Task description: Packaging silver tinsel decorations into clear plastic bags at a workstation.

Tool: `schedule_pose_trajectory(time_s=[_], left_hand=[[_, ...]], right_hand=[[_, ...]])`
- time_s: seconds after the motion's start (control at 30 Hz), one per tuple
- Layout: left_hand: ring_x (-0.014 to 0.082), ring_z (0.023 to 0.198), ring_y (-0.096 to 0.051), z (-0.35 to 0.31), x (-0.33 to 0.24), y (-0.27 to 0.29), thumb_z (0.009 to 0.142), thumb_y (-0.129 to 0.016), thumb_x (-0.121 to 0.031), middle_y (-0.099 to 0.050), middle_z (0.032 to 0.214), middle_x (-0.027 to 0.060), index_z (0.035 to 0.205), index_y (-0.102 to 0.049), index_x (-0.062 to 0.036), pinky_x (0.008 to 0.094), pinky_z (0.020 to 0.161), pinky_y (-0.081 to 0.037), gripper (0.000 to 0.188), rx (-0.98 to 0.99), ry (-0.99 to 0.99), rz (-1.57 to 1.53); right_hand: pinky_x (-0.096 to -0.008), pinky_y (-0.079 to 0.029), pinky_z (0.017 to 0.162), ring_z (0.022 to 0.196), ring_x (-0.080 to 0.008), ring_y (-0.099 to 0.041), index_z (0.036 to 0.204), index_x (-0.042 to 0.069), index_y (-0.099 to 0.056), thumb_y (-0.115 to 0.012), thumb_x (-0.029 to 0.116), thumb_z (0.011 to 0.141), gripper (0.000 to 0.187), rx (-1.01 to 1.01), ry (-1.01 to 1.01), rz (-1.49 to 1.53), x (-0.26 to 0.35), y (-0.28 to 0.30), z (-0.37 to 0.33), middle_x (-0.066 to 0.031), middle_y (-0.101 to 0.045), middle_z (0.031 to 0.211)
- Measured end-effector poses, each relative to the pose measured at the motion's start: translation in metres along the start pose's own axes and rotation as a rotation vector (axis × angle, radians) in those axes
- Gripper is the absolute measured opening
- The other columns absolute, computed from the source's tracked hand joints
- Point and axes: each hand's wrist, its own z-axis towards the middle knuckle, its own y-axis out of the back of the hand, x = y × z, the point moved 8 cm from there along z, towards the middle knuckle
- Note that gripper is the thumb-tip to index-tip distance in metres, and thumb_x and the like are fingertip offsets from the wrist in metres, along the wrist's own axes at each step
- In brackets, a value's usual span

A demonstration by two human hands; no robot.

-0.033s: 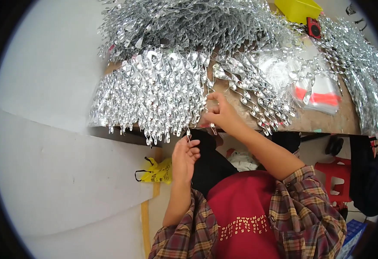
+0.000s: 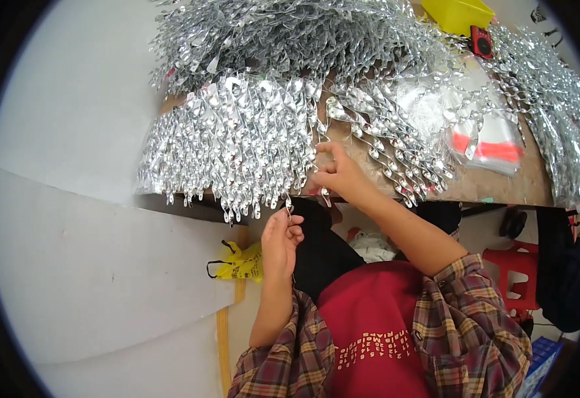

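Rows of twisted silver strips (image 2: 230, 142) lie side by side on the brown table (image 2: 495, 188), their ends hanging over its front edge. Just below that edge, my left hand (image 2: 281, 242) pinches the lower end of a strip between thumb and forefinger, the other fingers curled. My right hand (image 2: 343, 174) is at the right side of these rows, with thumb and forefinger curved against the outermost strip. A strip end (image 2: 326, 197) dangles below this hand; its remaining fingers are hidden. Farther right lies a smaller bunch of silver strips (image 2: 396, 142).
A big heap of silver strips (image 2: 290, 43) fills the table's back. Clear plastic bags (image 2: 492, 142) with a red band lie at right, near a red device (image 2: 481, 43) and a yellow bin (image 2: 459, 14). A red stool (image 2: 517, 272) stands right; a yellow bag (image 2: 243, 263) hangs left.
My left hand has shifted very slightly left, its fingers closer on the strip end. The right hand keeps its place.
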Motion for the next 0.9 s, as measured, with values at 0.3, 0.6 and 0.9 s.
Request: schedule_pose_trajectory(time_s=[0.3, 0.6, 0.9], left_hand=[[0.0098, 0.064, -0.058, -0.008, 0.003, -0.073, 0.09, -0.058, -0.011, -0.064, 0.083, 0.0081, 0.103, -0.055, -0.0005, 0.0218, 0.06, -0.048, 0.017, 0.158, -0.106, 0.355], [0.0233, 0.069, -0.054, -0.012, -0.082, -0.06, 0.076, -0.07, -0.009, -0.056, 0.081, 0.0078, 0.098, -0.061, -0.0053, 0.033, 0.064, -0.045, 0.024, -0.192, -0.883, 1.289], [0.023, 0.069, -0.058, 0.007, -0.074, -0.059, 0.075, -0.07, -0.016, -0.058, 0.078, 0.0065, 0.094, -0.063, -0.0079, 0.0339, 0.061, -0.045, 0.022, -0.203, -0.825, 1.539]], right_hand=[[-0.0223, -0.044, 0.06, 0.068, -0.0074, -0.053, 0.126, 0.0, -0.044, -0.064, 0.012, 0.083, 0.049, 0.01, -0.136, 0.117, -0.004, -0.007, -0.01, -0.0017, -0.055, 0.082], [-0.0247, -0.044, 0.066, 0.074, -0.0118, -0.052, 0.128, 0.003, -0.046, -0.054, 0.013, 0.088, 0.041, -0.481, 0.148, -0.659, 0.064, 0.133, -0.08, -0.0043, -0.058, 0.086], [-0.0346, -0.044, 0.081, 0.095, -0.03, -0.055, 0.121, 0.006, -0.053, -0.063, 0.008, 0.079, 0.043, -0.575, 0.402, -1.329, 0.081, 0.138, -0.102, -0.0138, -0.059, 0.107]])
